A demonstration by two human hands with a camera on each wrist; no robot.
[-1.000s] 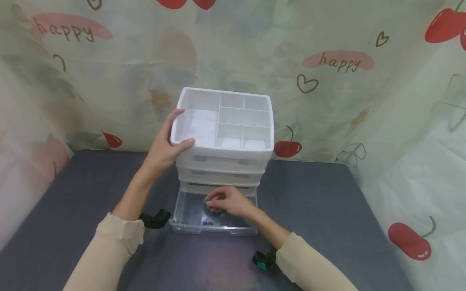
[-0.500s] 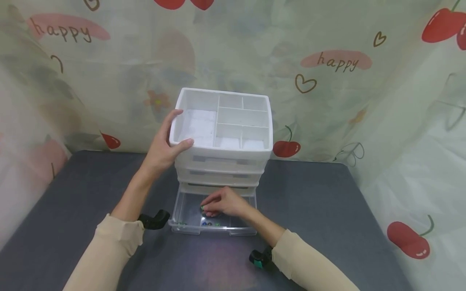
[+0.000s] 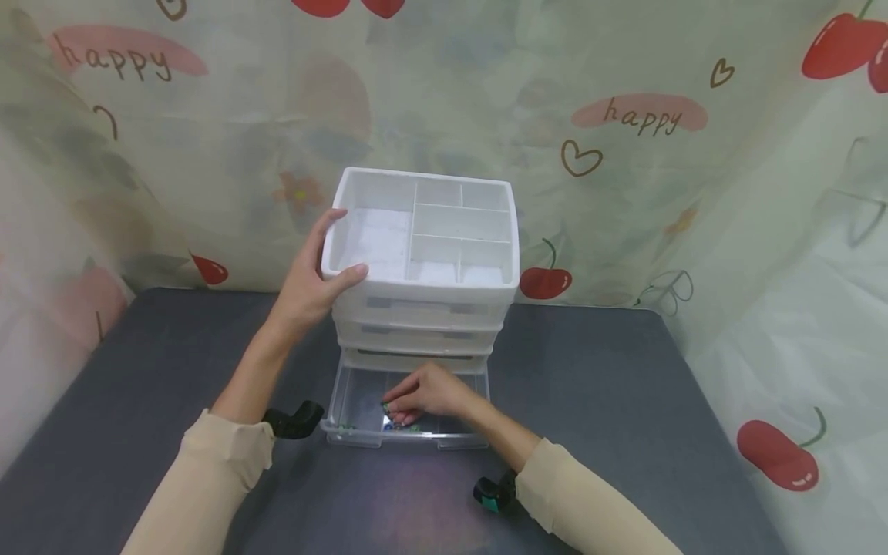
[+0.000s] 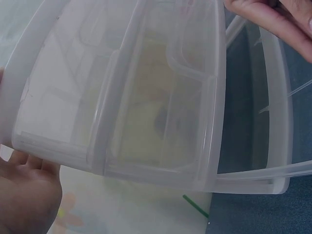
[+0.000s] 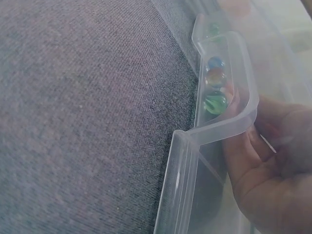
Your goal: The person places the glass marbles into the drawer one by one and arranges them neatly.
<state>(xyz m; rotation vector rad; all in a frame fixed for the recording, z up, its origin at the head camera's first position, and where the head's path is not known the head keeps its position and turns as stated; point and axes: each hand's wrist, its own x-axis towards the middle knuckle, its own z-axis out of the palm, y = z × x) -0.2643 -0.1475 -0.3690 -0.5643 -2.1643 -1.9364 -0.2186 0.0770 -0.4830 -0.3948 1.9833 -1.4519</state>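
Note:
A white plastic drawer organizer (image 3: pixel 419 311) stands on the table, its top tray divided into compartments. My left hand (image 3: pixel 303 285) grips the tray's left side, thumb over the front rim. The clear bottom drawer (image 3: pixel 361 436) is pulled out. Inside it, my right hand (image 3: pixel 432 391) pinches a small green marble (image 3: pixel 385 406) low above the middle part. Through the drawer front in the right wrist view, a green marble (image 5: pixel 216 103), a brownish one (image 5: pixel 215 77) and a blue one (image 5: pixel 215 62) lie in a row beside the right fingers. More greenish marbles (image 3: pixel 347 426) lie at the drawer's left front.
The dark grey tabletop (image 3: pixel 583 401) spreads around the organizer. A patterned curtain (image 3: pixel 444 92) hangs behind it and at both sides. Two upper drawers (image 3: pixel 419 337) are closed above the pulled-out one. Black wrist cameras (image 3: pixel 294 420) sit on both wrists.
My right hand has moved slightly left and down toward the drawer's front with the green marble between its fingers. The left hand keeps its grip on the organizer.

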